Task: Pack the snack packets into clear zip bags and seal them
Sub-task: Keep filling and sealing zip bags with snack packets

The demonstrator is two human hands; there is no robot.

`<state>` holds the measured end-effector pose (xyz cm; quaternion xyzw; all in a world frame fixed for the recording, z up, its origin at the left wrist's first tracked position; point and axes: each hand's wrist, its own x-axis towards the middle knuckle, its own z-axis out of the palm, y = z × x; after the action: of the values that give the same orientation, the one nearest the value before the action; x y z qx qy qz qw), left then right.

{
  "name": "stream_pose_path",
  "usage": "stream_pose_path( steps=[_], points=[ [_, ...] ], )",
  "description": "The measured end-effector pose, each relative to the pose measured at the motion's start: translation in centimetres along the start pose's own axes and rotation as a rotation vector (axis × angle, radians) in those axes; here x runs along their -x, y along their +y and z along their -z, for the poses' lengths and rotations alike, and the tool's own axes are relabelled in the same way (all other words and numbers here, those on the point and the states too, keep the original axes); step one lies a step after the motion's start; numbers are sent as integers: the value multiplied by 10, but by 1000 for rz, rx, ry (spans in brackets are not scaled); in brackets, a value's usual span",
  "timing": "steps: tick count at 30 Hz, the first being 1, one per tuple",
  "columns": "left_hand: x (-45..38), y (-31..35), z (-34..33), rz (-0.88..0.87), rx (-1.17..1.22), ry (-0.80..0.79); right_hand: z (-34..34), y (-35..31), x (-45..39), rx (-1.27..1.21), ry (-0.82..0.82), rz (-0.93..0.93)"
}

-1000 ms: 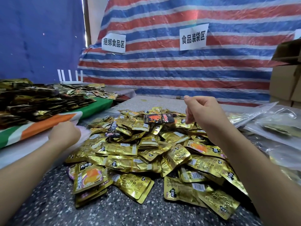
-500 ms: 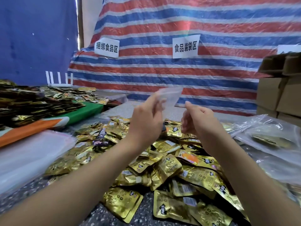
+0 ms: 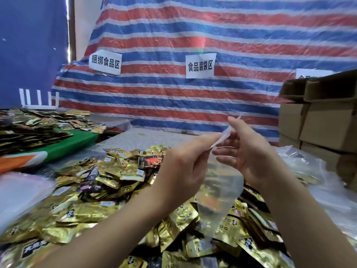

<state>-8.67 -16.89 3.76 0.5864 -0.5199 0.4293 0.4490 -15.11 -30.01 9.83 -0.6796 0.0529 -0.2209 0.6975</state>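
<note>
**Zip bag up, mouth being worked**

Both hands raised over the packet pile [image 3: 108, 192] mid-worktop; bare worktop only at the far edge. Left hand [image 3: 185, 167] and right hand [image 3: 249, 153] each pinch the clear zip bag [image 3: 218, 194] at its top. Long axis near vertical, mouth up, bottom hanging toward the packets. Versus 0.5 s ago: bag now hangs lower, between the hands.
</note>
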Motion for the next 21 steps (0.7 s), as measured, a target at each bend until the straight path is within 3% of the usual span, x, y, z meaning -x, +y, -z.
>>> stream_pose_path(
  steps=[6, 9, 12, 16, 21],
  points=[
    [4, -4, 7, 15, -58, -45, -2, 2, -2, -71, -37, 7],
    [0, -4, 15, 165, -40, -141, 0, 2, -4, -76, -22, 9],
    [-6, 2, 21, 312, 134, -289, 2, 4, -6, -28, 9, 38],
    [-16, 6, 27, 514, 227, -168, -2, 5, -5, 89, -20, 74],
    [-21, 4, 32, 555, 196, -146, -14, 13, 2, 283, -105, 197]
  ],
)
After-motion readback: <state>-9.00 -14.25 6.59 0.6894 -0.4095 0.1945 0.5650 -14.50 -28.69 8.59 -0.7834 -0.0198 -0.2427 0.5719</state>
